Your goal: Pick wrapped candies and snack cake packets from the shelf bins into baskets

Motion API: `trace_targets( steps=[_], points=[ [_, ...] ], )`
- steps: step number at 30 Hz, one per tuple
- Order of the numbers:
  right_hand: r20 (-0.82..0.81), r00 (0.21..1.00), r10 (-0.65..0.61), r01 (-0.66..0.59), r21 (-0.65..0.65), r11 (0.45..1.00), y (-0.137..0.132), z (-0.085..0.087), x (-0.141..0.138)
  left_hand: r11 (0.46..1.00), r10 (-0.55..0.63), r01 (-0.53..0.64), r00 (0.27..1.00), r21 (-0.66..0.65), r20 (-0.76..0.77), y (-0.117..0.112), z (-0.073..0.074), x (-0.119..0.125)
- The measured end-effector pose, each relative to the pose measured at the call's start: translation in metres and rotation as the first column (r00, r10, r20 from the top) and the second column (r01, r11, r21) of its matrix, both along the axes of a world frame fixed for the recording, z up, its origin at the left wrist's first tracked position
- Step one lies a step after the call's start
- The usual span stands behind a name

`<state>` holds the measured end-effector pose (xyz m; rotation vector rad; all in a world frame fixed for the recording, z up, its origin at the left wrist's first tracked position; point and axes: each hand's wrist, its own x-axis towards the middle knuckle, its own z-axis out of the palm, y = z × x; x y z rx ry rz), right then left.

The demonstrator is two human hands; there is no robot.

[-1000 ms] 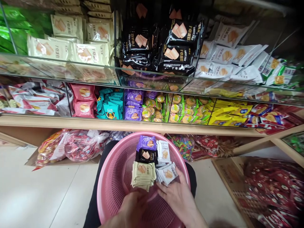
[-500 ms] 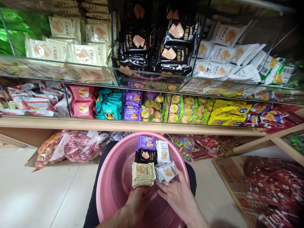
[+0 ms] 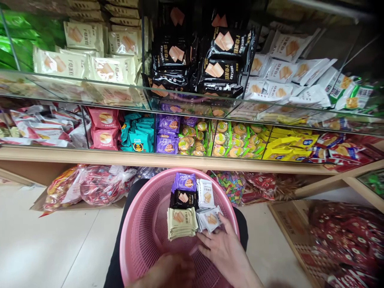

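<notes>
A pink plastic basket (image 3: 132, 224) rests between the legs. Inside it, a stack of cream dry-cake packets (image 3: 181, 222) lies beside a stack of white snack packets (image 3: 210, 219). My right hand (image 3: 223, 246) has its thumb against the right edge of the white stack and its fingers at the lower edge. Behind these sit a black dry-cake packet (image 3: 183, 198), a purple cookie packet (image 3: 184, 182) and another white packet (image 3: 205, 193). Smeared by motion, my left hand (image 3: 172, 268) is over the near part of the basket, apart from the packets.
Glass-fronted shelves ahead hold cream packets (image 3: 60, 64), black packets (image 3: 222, 70), white packets (image 3: 280, 70) and several coloured snacks below. A wooden ledge (image 3: 180, 160) runs just behind the basket. Bagged sweets (image 3: 102, 186) lie at left; a cardboard box (image 3: 288, 224) with red packets stands at right.
My left hand has drawn back from the cream stack toward me and is now blurred. My right hand stays at the white stack.
</notes>
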<state>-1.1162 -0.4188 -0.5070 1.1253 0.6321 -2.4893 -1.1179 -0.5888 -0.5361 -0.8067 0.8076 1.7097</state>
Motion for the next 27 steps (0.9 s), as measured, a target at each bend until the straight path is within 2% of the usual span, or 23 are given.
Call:
trace_targets(
  steps=[1,2,4,5,6,7,8,10,12,15,18,23,27],
  points=[
    [0.008,1.000,0.005,-0.005,0.005,1.000,0.001,0.000,0.000,0.999,-0.048,0.048,0.998,0.003,-0.036,-0.010,0.009,-0.002],
    [0.015,1.000,0.011,-0.011,0.012,1.000,0.001,0.000,-0.001,0.998,-0.045,0.041,0.994,-0.044,-0.102,-0.020,0.018,-0.005],
    [0.024,0.999,0.025,-0.025,0.024,0.999,0.002,0.000,-0.002,0.966,0.103,-0.169,0.947,-0.198,-0.304,-0.038,0.032,-0.018],
    [0.028,0.999,0.032,-0.032,0.027,0.999,0.002,0.000,-0.003,0.923,0.177,-0.284,0.912,-0.258,-0.371,-0.043,0.036,-0.026],
    [0.031,0.999,0.038,-0.039,0.026,0.999,0.002,0.000,-0.003,0.876,0.213,-0.351,0.897,-0.330,-0.387,-0.047,0.038,-0.035],
    [0.031,0.999,0.043,-0.044,0.024,0.999,0.001,0.000,-0.003,0.850,0.228,-0.370,0.900,-0.375,-0.372,-0.048,0.037,-0.042],
    [0.029,0.998,0.047,-0.048,0.022,0.999,0.001,-0.001,-0.004,0.848,0.234,-0.370,0.904,-0.380,-0.357,-0.047,0.034,-0.048],
    [0.027,0.998,0.052,-0.052,0.020,0.998,0.001,-0.001,-0.003,0.886,0.216,-0.321,0.924,-0.333,-0.315,-0.040,0.024,-0.054],
    [0.027,0.998,0.048,-0.049,0.023,0.999,0.001,0.000,-0.003,0.921,0.167,-0.252,0.945,-0.298,-0.282,-0.031,0.013,-0.055],
    [0.024,0.999,0.046,-0.047,0.026,0.999,0.001,0.001,-0.002,0.939,0.093,-0.173,0.960,-0.297,-0.263,-0.019,0.003,-0.052],
    [0.016,0.998,0.059,-0.059,0.033,0.998,0.001,0.002,-0.002,0.958,0.101,-0.170,0.954,-0.231,-0.282,-0.011,0.002,-0.051],
    [-0.001,0.998,0.068,-0.067,0.032,0.997,0.000,0.001,-0.004,0.955,0.083,-0.145,0.968,-0.259,-0.238,0.002,0.012,-0.051],
    [0.001,0.998,0.055,-0.055,0.030,0.998,-0.001,0.002,-0.004,0.976,0.057,-0.114,0.956,-0.187,-0.287,0.001,0.014,-0.048]
  ],
)
